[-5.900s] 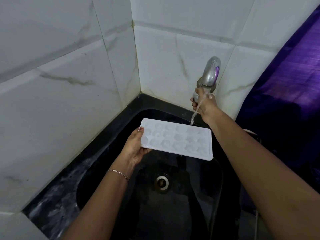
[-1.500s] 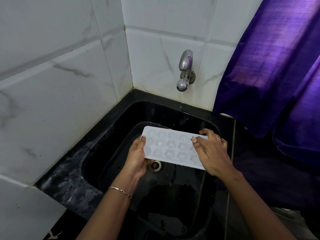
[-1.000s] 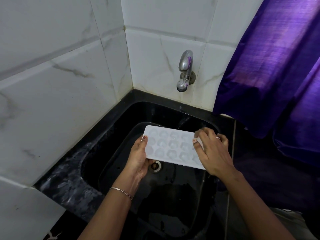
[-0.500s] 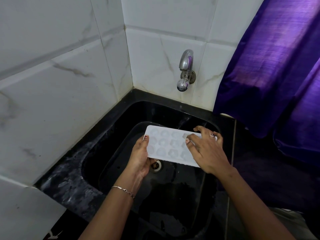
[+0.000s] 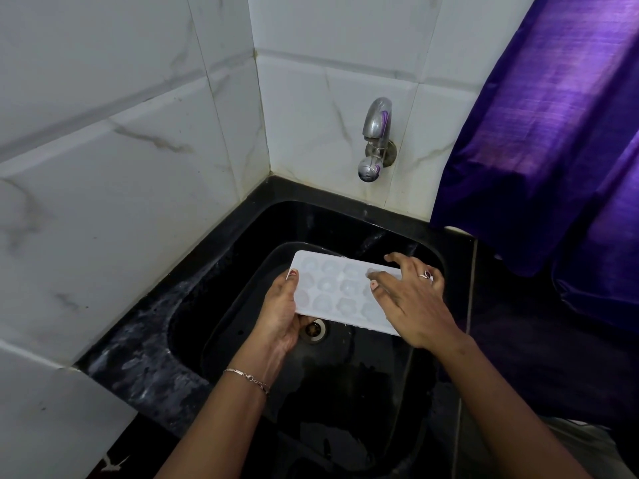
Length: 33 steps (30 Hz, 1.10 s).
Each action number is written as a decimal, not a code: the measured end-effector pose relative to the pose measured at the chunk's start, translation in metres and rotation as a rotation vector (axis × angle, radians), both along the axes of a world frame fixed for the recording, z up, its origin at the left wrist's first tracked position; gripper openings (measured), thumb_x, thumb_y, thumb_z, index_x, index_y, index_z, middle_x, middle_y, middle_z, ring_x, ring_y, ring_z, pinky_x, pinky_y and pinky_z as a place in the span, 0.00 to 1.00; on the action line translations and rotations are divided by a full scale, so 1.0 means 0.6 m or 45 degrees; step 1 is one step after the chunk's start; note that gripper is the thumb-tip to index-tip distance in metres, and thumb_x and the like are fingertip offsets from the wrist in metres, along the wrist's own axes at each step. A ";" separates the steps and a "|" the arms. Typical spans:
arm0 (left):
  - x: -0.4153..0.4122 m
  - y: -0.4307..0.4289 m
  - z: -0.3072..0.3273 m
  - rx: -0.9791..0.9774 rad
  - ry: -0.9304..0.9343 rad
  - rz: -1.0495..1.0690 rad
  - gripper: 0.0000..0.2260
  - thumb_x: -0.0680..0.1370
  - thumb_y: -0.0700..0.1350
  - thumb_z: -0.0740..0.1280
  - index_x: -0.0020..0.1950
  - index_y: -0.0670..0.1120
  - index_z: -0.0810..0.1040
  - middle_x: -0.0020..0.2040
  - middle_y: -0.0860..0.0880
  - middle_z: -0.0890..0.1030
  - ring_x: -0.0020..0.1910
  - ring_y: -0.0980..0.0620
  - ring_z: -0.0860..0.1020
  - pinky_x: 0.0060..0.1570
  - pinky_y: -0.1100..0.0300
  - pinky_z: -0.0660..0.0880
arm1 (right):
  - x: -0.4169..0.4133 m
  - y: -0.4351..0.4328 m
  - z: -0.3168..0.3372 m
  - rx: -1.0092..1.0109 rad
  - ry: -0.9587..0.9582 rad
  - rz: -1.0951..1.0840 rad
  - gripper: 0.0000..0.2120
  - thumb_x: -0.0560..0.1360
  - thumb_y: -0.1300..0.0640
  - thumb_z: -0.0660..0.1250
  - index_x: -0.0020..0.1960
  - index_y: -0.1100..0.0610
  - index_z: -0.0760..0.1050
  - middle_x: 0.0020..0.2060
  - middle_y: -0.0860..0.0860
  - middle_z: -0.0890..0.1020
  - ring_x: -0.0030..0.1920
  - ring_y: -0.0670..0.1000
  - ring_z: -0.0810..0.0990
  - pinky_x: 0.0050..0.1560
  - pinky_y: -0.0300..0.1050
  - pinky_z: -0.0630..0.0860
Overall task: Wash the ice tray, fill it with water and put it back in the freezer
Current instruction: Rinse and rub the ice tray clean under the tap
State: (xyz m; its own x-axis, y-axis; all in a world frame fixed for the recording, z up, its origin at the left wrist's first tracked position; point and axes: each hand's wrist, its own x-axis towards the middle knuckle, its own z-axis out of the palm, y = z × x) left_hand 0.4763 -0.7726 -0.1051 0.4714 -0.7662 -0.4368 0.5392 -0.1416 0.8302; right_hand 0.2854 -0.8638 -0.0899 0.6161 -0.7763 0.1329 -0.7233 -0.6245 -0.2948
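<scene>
White ice tray (image 5: 332,292) hangs over the black sink (image 5: 238,233). The left hand (image 5: 281,316) grips its left end (thumb on top) and the right hand (image 5: 411,302) lies on it, fingers spread flat. Pressing hard could slip the wet plastic loose.

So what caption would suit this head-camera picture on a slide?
Over a black sink, the left hand grips a white ice tray while the right hand lays straight fingers on its cups.

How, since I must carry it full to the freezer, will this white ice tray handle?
Probably stiff: the ice tray lies flat though the left hand grips only one end. Likely light, for the same reason. Perhaps slippery: smooth plastic over a wet sink.
</scene>
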 end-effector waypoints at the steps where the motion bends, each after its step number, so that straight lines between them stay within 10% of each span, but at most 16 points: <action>1: 0.000 0.000 -0.001 0.012 0.003 0.005 0.11 0.83 0.50 0.58 0.58 0.46 0.76 0.51 0.46 0.84 0.47 0.47 0.83 0.47 0.49 0.80 | 0.000 0.000 0.001 0.001 -0.005 0.006 0.30 0.75 0.36 0.39 0.63 0.41 0.74 0.71 0.46 0.63 0.72 0.49 0.57 0.71 0.53 0.43; 33: 0.009 0.001 -0.002 0.022 -0.039 0.003 0.13 0.83 0.50 0.58 0.61 0.46 0.76 0.53 0.45 0.84 0.50 0.46 0.83 0.52 0.46 0.79 | 0.010 0.005 -0.018 -0.005 -0.037 -0.027 0.26 0.76 0.40 0.42 0.63 0.42 0.73 0.70 0.48 0.64 0.71 0.49 0.58 0.71 0.52 0.46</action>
